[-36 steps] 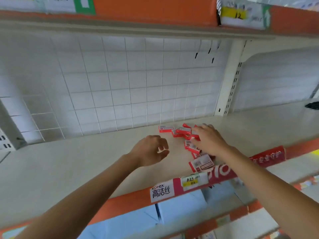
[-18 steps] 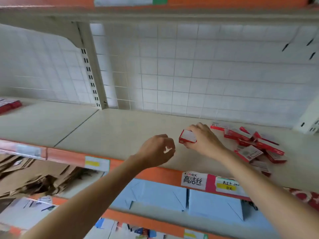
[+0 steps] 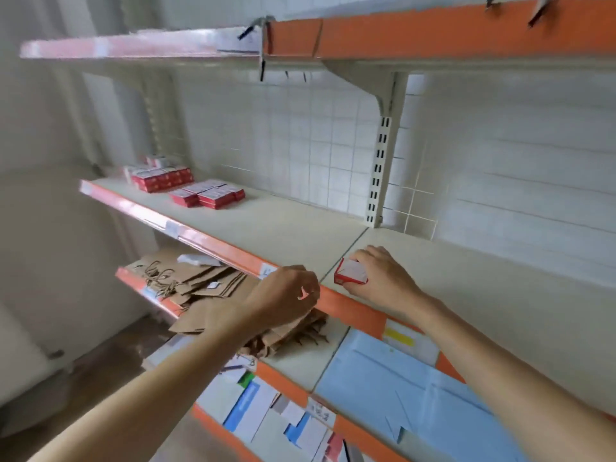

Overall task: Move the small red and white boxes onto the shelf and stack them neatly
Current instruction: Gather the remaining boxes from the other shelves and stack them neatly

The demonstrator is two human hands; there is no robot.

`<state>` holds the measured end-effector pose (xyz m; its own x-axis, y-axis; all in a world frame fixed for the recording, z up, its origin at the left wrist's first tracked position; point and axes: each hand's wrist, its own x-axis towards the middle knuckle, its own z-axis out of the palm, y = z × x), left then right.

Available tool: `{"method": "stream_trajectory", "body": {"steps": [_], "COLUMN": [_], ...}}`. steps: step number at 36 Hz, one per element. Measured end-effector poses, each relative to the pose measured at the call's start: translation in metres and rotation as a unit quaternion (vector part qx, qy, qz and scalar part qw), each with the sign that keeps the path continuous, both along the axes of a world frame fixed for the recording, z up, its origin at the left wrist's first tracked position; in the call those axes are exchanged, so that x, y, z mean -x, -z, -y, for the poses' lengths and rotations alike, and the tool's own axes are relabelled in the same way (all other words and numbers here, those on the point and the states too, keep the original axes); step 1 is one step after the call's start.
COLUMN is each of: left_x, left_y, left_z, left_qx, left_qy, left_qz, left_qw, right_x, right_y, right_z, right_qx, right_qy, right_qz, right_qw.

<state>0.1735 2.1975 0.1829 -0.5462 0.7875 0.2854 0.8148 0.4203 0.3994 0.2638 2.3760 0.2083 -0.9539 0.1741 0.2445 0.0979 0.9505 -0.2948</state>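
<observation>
Standing by the shelving, one notes the nearest items first: flat blue packages (image 3: pixel 393 378) and brown paper bags (image 3: pixel 213 295) on the lower tiers. Above them, the left hand (image 3: pixel 283 300) hangs at the orange shelf edge (image 3: pixel 353 311), fingers curled together around nothing visible. Just beyond, the right hand (image 3: pixel 383 278) grips one small red and white box (image 3: pixel 350 275) at the front of the middle shelf (image 3: pixel 300 228), beside the seam between two shelf panels; fingers wrap its far edge, thumb on the near edge. Whether the box rests on the shelf or is lifted just clear cannot be told.

Judged by appearance, the box is light, stiff cardboard, unlikely to slip, though hard squeezing could dent it. Holding it across the narrow sides, as now, seems sound.

Farther left along the same shelf, the stacked boxes (image 3: pixel 186 188) sit in tidy red rows near the white grid backing (image 3: pixel 316 145), well apart from the held box.
</observation>
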Motion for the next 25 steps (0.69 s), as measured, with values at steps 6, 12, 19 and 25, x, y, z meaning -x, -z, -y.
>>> {"method": "stream_trajectory", "body": {"steps": [6,12,19,25], "left_x": [0.059,0.089,0.122,0.18], "left_y": [0.003,0.011,0.019,-0.011], "left_z": [0.094,0.143,0.17,0.176], "left_qx": [0.01,0.005,0.019,0.012], "left_qy": [-0.058,-0.121,-0.166,-0.211], "left_qz": [-0.028,-0.018,-0.007,-0.04], "left_qw": [0.998,0.992,0.986,0.977], "right_x": [0.079,0.143,0.224,0.303], "right_y": [0.022,0.019,0.02,0.01], "right_z": [0.084,0.126,0.146,0.142], "right_qx": [-0.032,-0.046,-0.036,-0.021], "right_qy": [-0.092,-0.146,-0.174,-0.17], "right_qz": [0.008,0.019,0.004,0.003], "right_qw": [0.995,0.988,0.984,0.985]}}
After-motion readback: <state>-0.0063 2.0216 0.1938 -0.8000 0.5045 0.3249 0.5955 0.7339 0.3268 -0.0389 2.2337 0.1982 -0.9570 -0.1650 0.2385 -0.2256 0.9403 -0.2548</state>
